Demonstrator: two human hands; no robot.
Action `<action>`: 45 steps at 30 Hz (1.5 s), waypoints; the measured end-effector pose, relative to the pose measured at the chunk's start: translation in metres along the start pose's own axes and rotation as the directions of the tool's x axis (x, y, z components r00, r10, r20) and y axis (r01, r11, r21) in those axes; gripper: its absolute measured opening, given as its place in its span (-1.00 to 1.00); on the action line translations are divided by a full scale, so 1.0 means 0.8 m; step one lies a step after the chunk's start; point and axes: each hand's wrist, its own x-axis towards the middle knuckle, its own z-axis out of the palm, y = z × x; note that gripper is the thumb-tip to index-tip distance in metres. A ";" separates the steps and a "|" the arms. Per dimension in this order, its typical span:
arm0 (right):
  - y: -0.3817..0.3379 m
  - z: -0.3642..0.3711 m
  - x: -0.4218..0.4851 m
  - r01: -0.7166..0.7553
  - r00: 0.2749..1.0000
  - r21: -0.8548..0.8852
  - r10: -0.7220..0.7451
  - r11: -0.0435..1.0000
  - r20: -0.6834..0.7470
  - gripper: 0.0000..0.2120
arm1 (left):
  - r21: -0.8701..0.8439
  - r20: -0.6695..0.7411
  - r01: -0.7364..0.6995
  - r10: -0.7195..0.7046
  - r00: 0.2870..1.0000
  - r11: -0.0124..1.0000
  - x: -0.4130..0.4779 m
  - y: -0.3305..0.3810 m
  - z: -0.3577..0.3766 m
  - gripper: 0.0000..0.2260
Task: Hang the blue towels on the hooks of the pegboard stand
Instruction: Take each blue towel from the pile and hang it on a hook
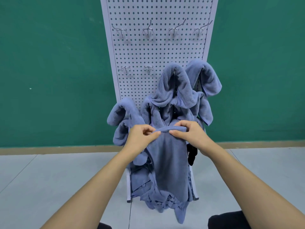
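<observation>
Head view: both hands pinch the top fold of one towel [166, 156]. Left hand [142, 136] grips the fold's left end, right hand [189, 133] the right end, thumbs in front and fingers curled behind. The fold is bunched into a short ridge between them, probably to make a narrow bight that can drop over a single hook. The rest of the towel hangs straight down in front of the stand's lower half, its tail reaching the pile [161, 200] of loose towels at the stand's foot on the floor [49, 179].

Behind the hands, the pegboard [156, 52] leans back against a green wall [49, 63]. Lower hooks are already loaded: one towel at the far left [122, 111], one centre [175, 86], one upper right [204, 76], with more bunched beneath them. Each is draped over its hook by the middle so both halves hang free.

Free hooks: two in the middle row, left [125, 69] and centre-left [148, 68], and four in the top row [149, 29]. The middle-row pair sits nearest the hands, so my guess is one of those takes this towel. Risk: the hooks are thin, and a thick fold could slide off unless seated well back.
</observation>
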 end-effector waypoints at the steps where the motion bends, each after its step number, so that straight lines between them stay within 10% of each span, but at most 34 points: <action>1: 0.001 0.000 0.000 0.003 1.000 -0.056 -0.004 0.998 -0.016 -0.86 | 0.041 -0.041 -0.002 0.004 0.999 0.999 0.002 -0.001 0.002 -0.89; 5: 0.000 0.013 0.000 -0.006 1.000 -0.158 0.001 0.987 -0.029 -0.84 | 0.125 -0.123 0.091 -0.075 0.990 0.988 0.005 0.000 0.012 -0.84; 12: -0.019 0.035 -0.007 -0.197 0.979 0.405 0.161 0.893 0.122 -0.85 | -0.387 0.087 0.301 -0.291 0.953 0.871 0.001 0.013 0.006 -0.73; 16: -0.019 0.026 -0.006 -0.208 0.978 0.565 0.157 0.798 0.139 -0.79 | -0.338 0.175 0.226 -0.175 0.969 0.914 -0.003 0.017 -0.005 -0.54; 26: -0.010 0.010 0.001 -0.032 0.999 0.095 0.030 0.995 0.019 -0.63 | -0.421 0.147 0.095 -0.035 0.989 0.902 0.001 0.019 -0.011 -0.63; 29: -0.010 0.011 -0.002 -0.041 0.990 0.112 0.025 0.993 0.140 -0.68 | -0.434 0.172 0.102 -0.029 0.985 0.895 0.000 0.019 -0.010 -0.66; 40: 0.007 0.011 0.015 -0.188 0.925 0.100 0.211 0.977 -0.317 -0.78 | -0.223 0.133 0.234 -0.209 0.969 0.946 -0.018 0.010 0.020 -0.80; 45: -0.029 0.027 0.013 -0.124 0.922 0.110 0.155 0.986 -0.355 -0.78 | -0.057 0.070 0.196 -0.192 0.979 0.979 -0.036 -0.003 0.063 -0.50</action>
